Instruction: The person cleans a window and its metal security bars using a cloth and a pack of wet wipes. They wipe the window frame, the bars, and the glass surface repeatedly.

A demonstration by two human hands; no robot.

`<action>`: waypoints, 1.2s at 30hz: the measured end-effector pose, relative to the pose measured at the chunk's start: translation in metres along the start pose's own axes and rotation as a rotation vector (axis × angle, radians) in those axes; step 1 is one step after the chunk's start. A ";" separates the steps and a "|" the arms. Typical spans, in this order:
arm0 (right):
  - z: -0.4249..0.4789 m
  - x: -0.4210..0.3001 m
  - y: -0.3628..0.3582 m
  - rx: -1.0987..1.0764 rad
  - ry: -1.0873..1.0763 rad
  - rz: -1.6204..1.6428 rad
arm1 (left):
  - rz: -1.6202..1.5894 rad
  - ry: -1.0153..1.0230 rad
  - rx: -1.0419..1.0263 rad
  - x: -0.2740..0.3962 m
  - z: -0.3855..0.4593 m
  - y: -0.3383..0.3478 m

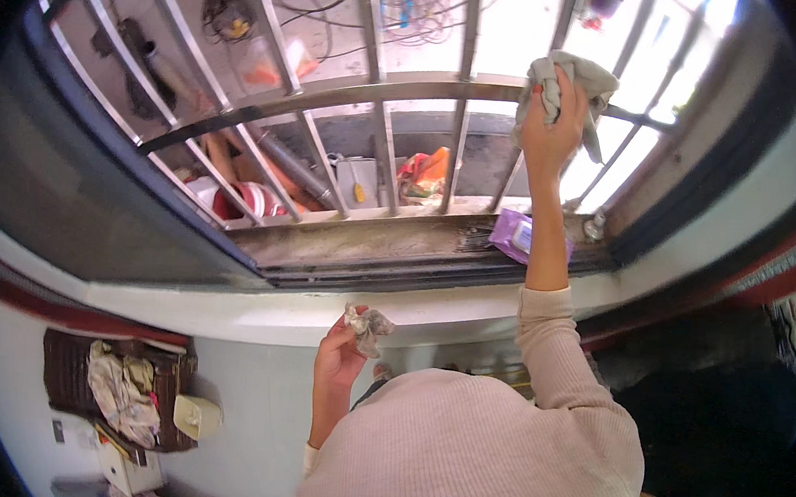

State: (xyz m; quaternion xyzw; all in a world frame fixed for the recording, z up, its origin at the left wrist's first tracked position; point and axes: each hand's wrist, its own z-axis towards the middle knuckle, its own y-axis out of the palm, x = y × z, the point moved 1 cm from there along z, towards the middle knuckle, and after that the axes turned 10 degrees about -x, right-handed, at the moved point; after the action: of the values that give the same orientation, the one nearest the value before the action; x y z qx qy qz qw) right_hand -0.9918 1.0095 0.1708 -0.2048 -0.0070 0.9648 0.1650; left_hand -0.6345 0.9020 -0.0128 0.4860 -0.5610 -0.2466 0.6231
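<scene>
My right hand [555, 128] is raised at the upper right, closed on a grey-green cloth [597, 78] that lies against the crossbar [494, 92] of a metal window grille. Lower down, at the white sill [281, 313], my left hand [342, 353] pinches a small crumpled, soiled wipe or tissue [369, 329] between thumb and fingers. A purple wipes packet [509, 233] lies on the dirty window ledge [342, 244], partly behind my right forearm.
A small glass bottle [594, 227] stands at the ledge's right end. Beyond the bars are cables, an orange bag [425, 173] and a dark pipe [295, 169]. At lower left, clothes [117, 387] lie on a dark wooden seat beside a cream bin [197, 418].
</scene>
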 end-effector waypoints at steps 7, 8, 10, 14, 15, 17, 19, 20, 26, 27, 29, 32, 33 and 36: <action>-0.053 -0.062 0.095 -0.001 -0.167 0.027 | -0.012 0.197 0.186 0.018 -0.034 -0.017; -0.055 -0.073 0.102 -0.096 -0.177 0.101 | 0.014 0.220 0.252 0.020 -0.038 -0.021; -0.068 -0.093 0.124 -0.186 -0.297 0.137 | -0.027 0.280 0.279 0.024 -0.047 -0.030; -0.078 -0.145 0.162 -0.279 -0.375 0.287 | -0.070 0.344 0.286 0.029 -0.068 -0.047; -0.076 -0.156 0.173 -0.289 -0.445 0.321 | -0.076 0.339 0.281 0.032 -0.071 -0.046; -0.086 -0.173 0.189 -0.392 -0.512 0.271 | -0.092 0.326 0.292 0.034 -0.079 -0.056; -0.094 -0.176 0.199 -0.562 -0.511 0.083 | -0.089 0.304 0.325 0.040 -0.076 -0.057; -0.107 -0.160 0.213 -0.642 -0.548 0.167 | -0.082 0.299 0.296 0.044 -0.075 -0.052; -0.194 -0.103 0.199 -0.962 -0.094 0.645 | -0.086 0.312 0.295 0.052 -0.070 -0.075; -0.198 -0.101 0.187 -0.932 -0.201 0.612 | -0.084 0.306 0.295 0.054 -0.067 -0.078; -0.204 -0.094 0.164 -0.861 -0.434 0.525 | -0.055 0.292 0.255 0.056 -0.061 -0.079; -0.208 -0.088 0.136 -0.927 -0.403 0.338 | 0.095 0.239 0.154 0.075 -0.045 -0.072; -0.208 -0.087 0.129 -0.971 -0.331 0.279 | 0.163 0.224 0.114 0.084 -0.040 -0.069; -0.202 -0.085 0.117 -0.880 -0.181 0.225 | 0.285 0.146 0.043 0.110 -0.007 -0.063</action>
State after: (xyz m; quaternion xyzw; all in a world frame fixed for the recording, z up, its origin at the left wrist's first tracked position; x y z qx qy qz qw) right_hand -0.8753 0.8608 0.0092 -0.1699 -0.4079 0.8960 -0.0447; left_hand -0.5852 0.7849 -0.0167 0.4312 -0.5827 -0.1076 0.6804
